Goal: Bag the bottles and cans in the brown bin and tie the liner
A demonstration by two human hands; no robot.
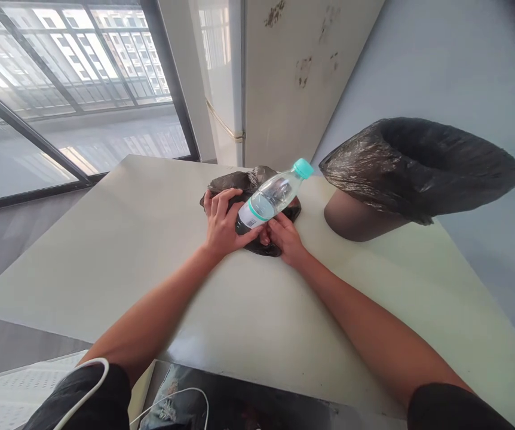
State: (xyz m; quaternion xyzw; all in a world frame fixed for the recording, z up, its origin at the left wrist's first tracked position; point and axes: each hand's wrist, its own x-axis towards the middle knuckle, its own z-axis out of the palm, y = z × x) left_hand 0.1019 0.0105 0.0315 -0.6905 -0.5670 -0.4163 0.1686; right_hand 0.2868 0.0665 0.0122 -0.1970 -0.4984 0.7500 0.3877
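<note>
A clear plastic bottle point(276, 194) with a turquoise cap and a pale label lies tilted between my hands, its cap pointing up and to the right. Under and around it is a crumpled black plastic bag point(235, 181), bunched on the table. My left hand point(223, 222) is closed over the left side of the bag, with its thumb stretched below the bottle's base. On the other side, my right hand point(287, 240) has its fingers curled at the bag, just under the bottle. Some fingertips are hidden by the bottle and the folds.
The pale table point(159, 239) reaches out on both sides. At right stands a brown bin point(360, 216) lined with a wide black bag point(374, 170). Behind the table are a stained white cabinet point(284, 83) and a glass door point(73, 77). A white cable point(94, 382) crosses my left sleeve.
</note>
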